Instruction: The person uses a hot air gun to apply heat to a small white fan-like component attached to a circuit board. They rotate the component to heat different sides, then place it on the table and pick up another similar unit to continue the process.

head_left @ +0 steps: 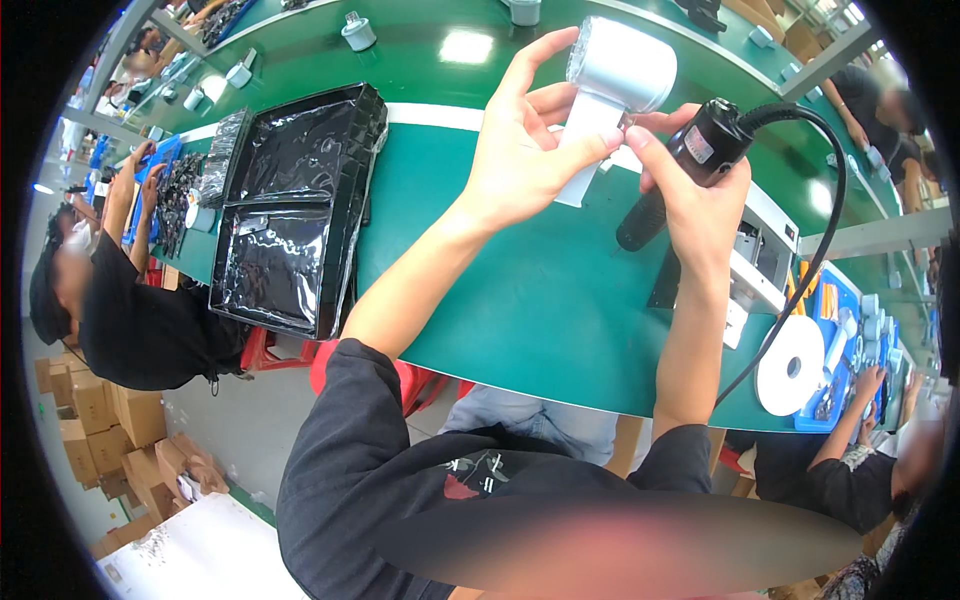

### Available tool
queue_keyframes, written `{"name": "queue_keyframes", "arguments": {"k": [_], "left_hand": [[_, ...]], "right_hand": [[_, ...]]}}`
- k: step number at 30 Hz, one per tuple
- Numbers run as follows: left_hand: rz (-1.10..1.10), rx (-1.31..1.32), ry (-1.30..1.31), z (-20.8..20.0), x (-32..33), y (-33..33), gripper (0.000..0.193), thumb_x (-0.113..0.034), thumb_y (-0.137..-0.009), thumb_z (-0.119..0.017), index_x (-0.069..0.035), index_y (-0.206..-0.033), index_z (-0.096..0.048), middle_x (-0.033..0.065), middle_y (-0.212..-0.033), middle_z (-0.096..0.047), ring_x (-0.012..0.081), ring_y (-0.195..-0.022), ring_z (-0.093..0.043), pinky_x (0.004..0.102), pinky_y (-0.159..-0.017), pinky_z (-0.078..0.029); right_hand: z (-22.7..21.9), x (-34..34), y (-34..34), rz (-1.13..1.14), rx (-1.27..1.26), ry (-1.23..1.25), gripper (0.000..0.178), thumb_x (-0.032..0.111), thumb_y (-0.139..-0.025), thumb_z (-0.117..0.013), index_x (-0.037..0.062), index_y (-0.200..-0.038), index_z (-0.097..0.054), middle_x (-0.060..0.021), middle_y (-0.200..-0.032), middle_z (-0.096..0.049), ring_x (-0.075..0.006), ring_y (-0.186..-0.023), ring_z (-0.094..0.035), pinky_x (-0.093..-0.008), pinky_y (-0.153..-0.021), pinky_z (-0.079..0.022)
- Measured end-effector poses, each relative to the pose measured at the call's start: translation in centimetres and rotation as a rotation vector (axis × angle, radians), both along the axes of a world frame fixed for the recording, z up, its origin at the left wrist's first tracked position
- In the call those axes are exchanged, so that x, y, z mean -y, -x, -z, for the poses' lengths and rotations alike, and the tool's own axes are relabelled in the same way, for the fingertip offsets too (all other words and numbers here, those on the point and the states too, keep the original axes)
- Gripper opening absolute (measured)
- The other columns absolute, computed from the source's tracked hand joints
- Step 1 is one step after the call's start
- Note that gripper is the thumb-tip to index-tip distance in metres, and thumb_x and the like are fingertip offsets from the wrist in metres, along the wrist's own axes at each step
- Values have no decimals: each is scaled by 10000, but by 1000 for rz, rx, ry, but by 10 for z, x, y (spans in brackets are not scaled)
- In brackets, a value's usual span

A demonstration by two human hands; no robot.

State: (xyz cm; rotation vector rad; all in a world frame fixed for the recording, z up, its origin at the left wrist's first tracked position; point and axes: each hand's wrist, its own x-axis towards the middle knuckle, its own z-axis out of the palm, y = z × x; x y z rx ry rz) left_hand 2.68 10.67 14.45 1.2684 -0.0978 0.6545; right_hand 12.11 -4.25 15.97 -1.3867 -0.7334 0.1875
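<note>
My left hand (515,160) is closed round the handle of a pale blue handheld fan body (625,68), its thumb on the neck just under the round head. In my right hand (697,210) sits a black electric screwdriver (708,145), lying aslant between palm and fingers with its dark grip end pointing down left. A thick black cable (838,180) leaves its upper end and curves down along the right. The right thumb and forefinger meet at the neck of the fan body; whatever is between them is too small to make out.
A black plastic-lined tray (275,265) stands at the left of the green table (480,300). To the right are a grey metal device (765,235), a white reel (790,366) and a blue bin (835,310). People work on both sides; pale blue parts (358,32) stand on the far green surface.
</note>
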Motion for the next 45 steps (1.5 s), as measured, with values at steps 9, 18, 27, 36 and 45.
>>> {"name": "queue_keyframes", "arguments": {"k": [9, 18, 27, 36, 45], "left_hand": [[61, -1, 161, 3, -3, -2, 855, 2, -898, -747, -20, -1551, -195, 236, -1241, -663, 257, -1128, -682, 406, -967, -575], [226, -22, 246, 12, -11, -5, 653, -80, -968, -671, -32, -1510, -310, 236, -1329, -623, 300, -1205, -648, 456, -1059, -516], [314, 20, 307, 18, -16, -6, 633, -85, -955, -693, -44, -1487, -353, 226, -1339, -605, 326, -1219, -631, 481, -1061, -513], [557, 80, 521, 26, -23, -6, 565, -121, -1019, -550, -48, -1529, -320, 248, -1433, -520, 391, -1290, -559, 481, -970, -548], [485, 72, 348, 22, -25, 0, 623, -195, -994, -534, 23, -1535, -316, 297, -1424, -514, 357, -1298, -551, 482, -1094, -467]], "right_hand": [[9, 0, -4, -78, 74, 3, 471, 38, -772, -898, 1, -1154, -626, -89, -1021, -720, -88, -750, -672, -224, -649, -541], [1, 2, 8, -16, 48, 66, 459, 45, -783, -878, -1, -1178, -649, -94, -904, -758, -99, -724, -688, -244, -655, -542], [-2, 11, 1, -86, 47, 4, 363, 63, -820, -831, -3, -1139, -672, -70, -809, -744, -88, -631, -640, -236, -563, -495], [-8, 15, 8, -166, 21, -34, 357, 56, -816, -822, -7, -1131, -665, -81, -815, -748, -108, -681, -687, -235, -605, -528], [-12, 19, 5, -237, -10, -6, 384, 60, -830, -807, -18, -1165, -638, -123, -885, -772, -117, -735, -703, -244, -644, -539]]}}
